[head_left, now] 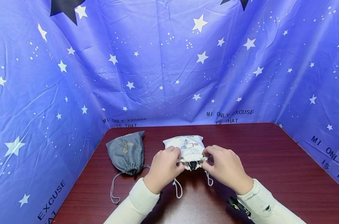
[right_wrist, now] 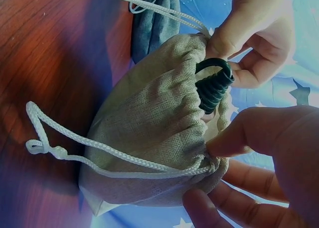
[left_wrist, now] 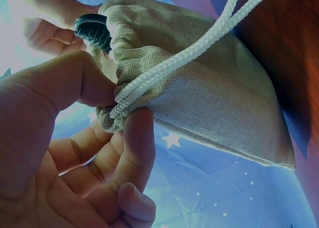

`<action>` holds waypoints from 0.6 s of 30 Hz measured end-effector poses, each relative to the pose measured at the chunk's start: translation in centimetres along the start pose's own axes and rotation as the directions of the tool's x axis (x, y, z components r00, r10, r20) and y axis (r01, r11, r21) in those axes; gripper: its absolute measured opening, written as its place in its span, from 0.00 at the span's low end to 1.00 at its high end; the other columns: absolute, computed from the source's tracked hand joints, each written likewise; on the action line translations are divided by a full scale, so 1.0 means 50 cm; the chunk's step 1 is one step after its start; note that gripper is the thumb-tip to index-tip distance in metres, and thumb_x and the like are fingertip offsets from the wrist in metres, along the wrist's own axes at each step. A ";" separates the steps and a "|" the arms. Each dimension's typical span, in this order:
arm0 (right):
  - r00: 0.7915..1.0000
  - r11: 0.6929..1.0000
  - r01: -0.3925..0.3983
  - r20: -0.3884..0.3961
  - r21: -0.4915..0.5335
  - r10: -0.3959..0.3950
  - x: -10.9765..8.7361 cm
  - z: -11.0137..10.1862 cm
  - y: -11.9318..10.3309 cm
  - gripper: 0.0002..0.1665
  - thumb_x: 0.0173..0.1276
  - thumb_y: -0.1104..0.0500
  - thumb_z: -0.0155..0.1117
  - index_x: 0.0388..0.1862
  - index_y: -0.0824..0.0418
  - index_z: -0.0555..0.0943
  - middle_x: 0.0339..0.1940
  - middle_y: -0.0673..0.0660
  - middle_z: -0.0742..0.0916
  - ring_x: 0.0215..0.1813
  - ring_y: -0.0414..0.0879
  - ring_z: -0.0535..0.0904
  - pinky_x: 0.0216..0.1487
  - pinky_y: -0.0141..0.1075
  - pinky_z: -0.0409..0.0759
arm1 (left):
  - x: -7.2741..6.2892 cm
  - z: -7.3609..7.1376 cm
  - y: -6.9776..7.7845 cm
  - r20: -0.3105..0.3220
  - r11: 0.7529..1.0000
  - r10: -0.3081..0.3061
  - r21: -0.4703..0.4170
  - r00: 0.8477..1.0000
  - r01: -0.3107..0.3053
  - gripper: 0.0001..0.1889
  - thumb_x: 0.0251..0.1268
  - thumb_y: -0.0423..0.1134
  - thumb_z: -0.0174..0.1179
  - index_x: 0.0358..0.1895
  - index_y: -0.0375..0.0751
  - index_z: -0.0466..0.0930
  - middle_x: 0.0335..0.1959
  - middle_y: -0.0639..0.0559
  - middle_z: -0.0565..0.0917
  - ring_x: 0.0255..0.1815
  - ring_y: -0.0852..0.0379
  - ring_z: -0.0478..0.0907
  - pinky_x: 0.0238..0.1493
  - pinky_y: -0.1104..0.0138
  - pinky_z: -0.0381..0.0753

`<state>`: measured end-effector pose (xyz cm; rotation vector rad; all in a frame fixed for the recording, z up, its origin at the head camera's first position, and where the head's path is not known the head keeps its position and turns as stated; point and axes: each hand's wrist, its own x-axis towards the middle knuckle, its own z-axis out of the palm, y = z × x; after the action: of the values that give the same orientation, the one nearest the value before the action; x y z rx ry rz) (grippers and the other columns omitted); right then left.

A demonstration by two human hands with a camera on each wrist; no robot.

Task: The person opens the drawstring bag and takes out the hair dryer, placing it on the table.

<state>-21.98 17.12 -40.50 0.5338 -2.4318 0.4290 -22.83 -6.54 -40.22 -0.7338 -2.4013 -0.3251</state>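
Observation:
A white drawstring pouch (head_left: 188, 147) with a hair dryer drawing lies on the table, its gathered mouth toward me and partly spread. My left hand (head_left: 164, 168) pinches the left side of the mouth between thumb and fingers, right by the cord in the left wrist view. The right hand (head_left: 228, 166) pinches the opposite side of the rim. From the opening pokes a black ribbed, coiled end with a loop (right_wrist: 215, 86); the rest of it is hidden inside. White cord loops (head_left: 178, 189) hang from both sides of the mouth.
To the left lies a grey drawstring pouch (head_left: 126, 152), drawn closed, with a yellow drawing and grey cords (head_left: 113, 189). The dark red wooden table (head_left: 250, 143) is enclosed by a blue star-printed cloth (head_left: 164, 62) at the back and sides.

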 end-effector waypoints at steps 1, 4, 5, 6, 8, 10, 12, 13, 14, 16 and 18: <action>1.000 1.000 0.000 0.000 0.000 0.000 0.000 0.000 0.000 0.13 0.46 0.56 0.75 0.34 0.46 0.84 0.23 0.38 0.75 0.21 0.35 0.67 0.23 0.32 0.63 | 0.000 0.000 0.000 0.000 1.000 0.000 0.000 1.000 0.000 0.12 0.42 0.38 0.71 0.27 0.49 0.75 0.23 0.59 0.75 0.21 0.58 0.73 0.23 0.65 0.69; 1.000 1.000 0.000 -0.004 -0.001 0.000 0.000 0.000 0.001 0.14 0.46 0.56 0.76 0.34 0.46 0.84 0.23 0.38 0.75 0.21 0.35 0.67 0.23 0.32 0.63 | 0.000 0.000 -0.002 -0.002 1.000 -0.001 0.001 1.000 0.001 0.11 0.42 0.38 0.71 0.27 0.48 0.76 0.23 0.59 0.75 0.21 0.58 0.74 0.24 0.64 0.70; 1.000 1.000 -0.001 -0.005 -0.001 0.001 0.000 0.000 0.002 0.14 0.46 0.56 0.76 0.33 0.46 0.84 0.23 0.38 0.75 0.21 0.35 0.67 0.23 0.32 0.63 | 0.000 -0.001 -0.002 -0.002 1.000 -0.003 0.002 1.000 0.003 0.11 0.42 0.38 0.71 0.27 0.48 0.76 0.24 0.59 0.76 0.21 0.58 0.74 0.24 0.64 0.70; 1.000 1.000 -0.001 -0.006 -0.002 0.001 0.000 0.000 0.002 0.13 0.46 0.56 0.75 0.33 0.46 0.84 0.23 0.38 0.75 0.21 0.35 0.67 0.23 0.32 0.63 | 0.000 -0.001 -0.002 -0.002 1.000 -0.005 0.002 1.000 0.005 0.11 0.42 0.38 0.71 0.28 0.48 0.76 0.24 0.59 0.76 0.21 0.58 0.75 0.24 0.64 0.70; 1.000 1.000 -0.002 -0.008 -0.001 0.002 0.000 -0.001 0.003 0.13 0.46 0.56 0.76 0.33 0.46 0.84 0.23 0.38 0.75 0.21 0.35 0.67 0.23 0.32 0.63 | 0.000 -0.002 -0.003 -0.001 1.000 -0.009 0.004 1.000 0.009 0.11 0.42 0.38 0.71 0.28 0.48 0.77 0.24 0.59 0.76 0.22 0.57 0.75 0.24 0.64 0.71; 1.000 1.000 0.000 -0.011 0.001 0.000 0.001 -0.001 0.004 0.13 0.46 0.57 0.75 0.33 0.46 0.84 0.23 0.38 0.75 0.21 0.35 0.67 0.23 0.31 0.64 | 0.001 -0.002 -0.004 0.000 1.000 -0.011 0.004 1.000 0.011 0.11 0.42 0.38 0.71 0.28 0.48 0.76 0.24 0.59 0.76 0.22 0.57 0.76 0.24 0.64 0.71; 1.000 1.000 0.002 -0.014 0.002 -0.002 0.001 0.000 0.004 0.13 0.46 0.57 0.75 0.32 0.46 0.84 0.23 0.38 0.75 0.22 0.35 0.68 0.23 0.31 0.64 | 0.001 -0.002 -0.004 0.002 1.000 -0.013 0.002 1.000 0.013 0.11 0.42 0.38 0.70 0.28 0.48 0.77 0.24 0.59 0.76 0.22 0.57 0.76 0.25 0.64 0.71; 1.000 1.000 0.002 -0.015 0.003 -0.002 0.001 0.000 0.004 0.13 0.46 0.57 0.75 0.32 0.46 0.84 0.23 0.38 0.75 0.22 0.34 0.68 0.23 0.31 0.64 | 0.001 -0.002 -0.004 0.002 1.000 -0.012 0.002 1.000 0.012 0.11 0.42 0.38 0.70 0.28 0.48 0.77 0.24 0.59 0.76 0.22 0.57 0.76 0.25 0.64 0.71; 1.000 1.000 0.002 -0.016 0.003 -0.002 0.001 0.000 0.004 0.13 0.46 0.57 0.75 0.32 0.46 0.84 0.23 0.38 0.75 0.22 0.34 0.68 0.23 0.31 0.64 | 0.001 -0.003 -0.004 0.002 1.000 -0.012 0.002 1.000 0.012 0.10 0.42 0.37 0.70 0.28 0.48 0.77 0.24 0.58 0.76 0.22 0.57 0.76 0.25 0.64 0.71; 1.000 1.000 0.001 -0.016 0.001 -0.001 0.001 0.000 0.005 0.12 0.46 0.56 0.75 0.32 0.46 0.84 0.23 0.38 0.75 0.22 0.34 0.68 0.23 0.31 0.64 | 0.001 -0.004 -0.004 0.002 1.000 -0.014 0.000 1.000 0.014 0.10 0.42 0.37 0.70 0.28 0.48 0.77 0.24 0.58 0.77 0.22 0.57 0.77 0.25 0.64 0.71; 1.000 1.000 -0.002 -0.014 -0.001 0.002 0.001 -0.001 0.005 0.12 0.46 0.56 0.75 0.32 0.46 0.84 0.23 0.37 0.75 0.22 0.34 0.68 0.23 0.31 0.64 | 0.001 -0.004 -0.004 0.002 1.000 -0.017 -0.001 1.000 0.017 0.10 0.42 0.37 0.70 0.28 0.48 0.78 0.24 0.58 0.77 0.22 0.57 0.77 0.25 0.64 0.71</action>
<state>-22.12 17.33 -40.48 0.5266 -2.4194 0.4314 -22.89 -6.75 -40.03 -0.7151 -2.4108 -0.3332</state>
